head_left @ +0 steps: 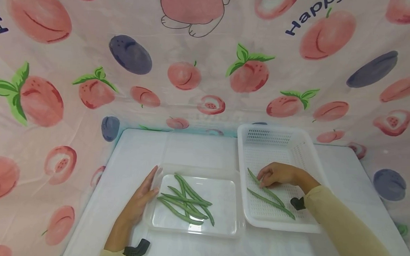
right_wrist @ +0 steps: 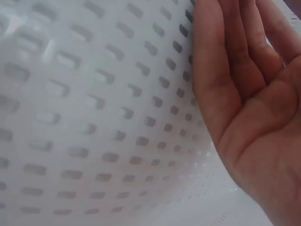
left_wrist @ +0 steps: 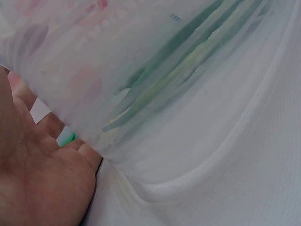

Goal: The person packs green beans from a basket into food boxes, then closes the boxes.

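In the head view, my left hand [head_left: 141, 197] rests along the left edge of a clear plastic tray [head_left: 237, 209], fingers fairly straight. Several green beans [head_left: 184, 199] lie crossed in a loose pile inside that tray. The left wrist view shows my palm [left_wrist: 47, 165] beside the translucent wall, with beans [left_wrist: 174, 70] visible through it. My right hand [head_left: 278, 174] reaches into a white perforated basket [head_left: 240, 209], fingertips pinching a green bean [head_left: 274, 198]. A second bean [head_left: 272, 203] lies just below it. In the right wrist view, no bean shows near my hand [right_wrist: 249, 94].
Tray and basket stand side by side on a white table [head_left: 142, 144], the basket's left rim close to the tray's right edge. A fruit-printed cloth [head_left: 208, 55] hangs behind the table and at both sides. Dark wrist mounts [head_left: 137, 248] sit on both wrists.
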`<move>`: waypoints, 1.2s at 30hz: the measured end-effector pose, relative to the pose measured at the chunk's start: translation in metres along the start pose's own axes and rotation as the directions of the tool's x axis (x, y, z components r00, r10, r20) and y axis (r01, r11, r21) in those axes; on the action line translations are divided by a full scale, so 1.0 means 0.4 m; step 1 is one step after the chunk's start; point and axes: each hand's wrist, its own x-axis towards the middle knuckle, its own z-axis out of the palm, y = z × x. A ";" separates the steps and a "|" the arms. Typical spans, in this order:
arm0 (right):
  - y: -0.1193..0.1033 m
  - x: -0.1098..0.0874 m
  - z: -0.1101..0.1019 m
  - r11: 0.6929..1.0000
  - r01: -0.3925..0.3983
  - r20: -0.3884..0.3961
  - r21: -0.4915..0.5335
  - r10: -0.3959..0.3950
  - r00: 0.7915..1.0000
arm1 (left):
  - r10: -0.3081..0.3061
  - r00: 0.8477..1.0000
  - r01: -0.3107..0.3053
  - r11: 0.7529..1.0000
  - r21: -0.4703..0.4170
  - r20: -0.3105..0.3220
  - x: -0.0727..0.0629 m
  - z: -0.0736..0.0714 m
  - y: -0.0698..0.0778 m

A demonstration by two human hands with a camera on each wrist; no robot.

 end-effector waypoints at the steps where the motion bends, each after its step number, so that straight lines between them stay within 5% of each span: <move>1: -0.001 -0.002 0.000 1.000 -0.006 0.007 0.013 0.006 1.000 | -0.002 1.000 0.002 1.000 -0.008 -0.002 0.000 0.000 -0.001; 10: -0.004 -0.015 0.006 0.987 -0.082 0.088 0.137 0.070 0.994 | -0.014 1.000 0.014 1.000 0.003 -0.022 0.000 0.008 0.000; 23: -0.042 -0.045 -0.016 0.967 -0.021 0.070 0.255 0.004 0.998 | 0.000 1.000 0.000 1.000 -0.028 -0.013 -0.002 0.005 -0.001; 31: -0.074 -0.062 -0.025 0.941 0.048 0.074 0.334 -0.077 0.994 | -0.001 1.000 0.001 1.000 -0.025 -0.017 -0.003 0.007 0.004; 36: -0.099 -0.077 -0.040 0.911 0.149 0.121 0.385 -0.210 0.970 | -0.002 1.000 0.001 1.000 -0.026 -0.013 -0.001 0.007 0.005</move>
